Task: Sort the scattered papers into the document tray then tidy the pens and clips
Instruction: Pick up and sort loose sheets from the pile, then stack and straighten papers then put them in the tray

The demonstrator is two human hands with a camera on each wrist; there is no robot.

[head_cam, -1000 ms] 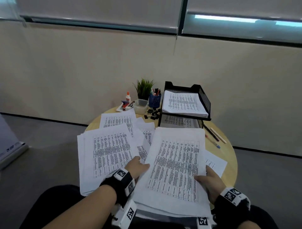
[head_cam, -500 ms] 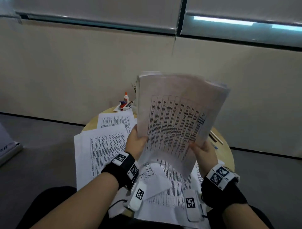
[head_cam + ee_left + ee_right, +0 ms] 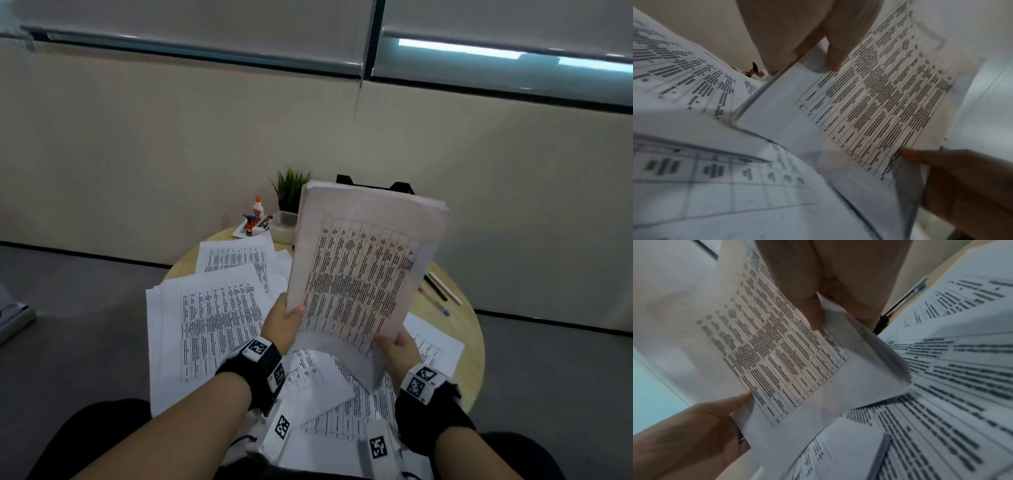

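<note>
Left hand (image 3: 281, 325) and right hand (image 3: 399, 353) both pinch raised paper stack (image 3: 363, 274); document tray (image 3: 399, 186) mostly hidden behind.

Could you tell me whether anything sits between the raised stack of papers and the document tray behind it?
Nothing visible does. Both hands hold the stack upright, and it hides most of the tray, so the path behind it cannot be checked.

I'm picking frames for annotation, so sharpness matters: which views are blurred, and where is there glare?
Head view: mostly sharp, the held stack of papers legible as a table, bright glare strips under the window blinds, wide-angle bending at the edges. Left wrist view: near sheets badly blurred, held stack sharper. Right wrist view: sheets on the table smeared, dim light.
</note>
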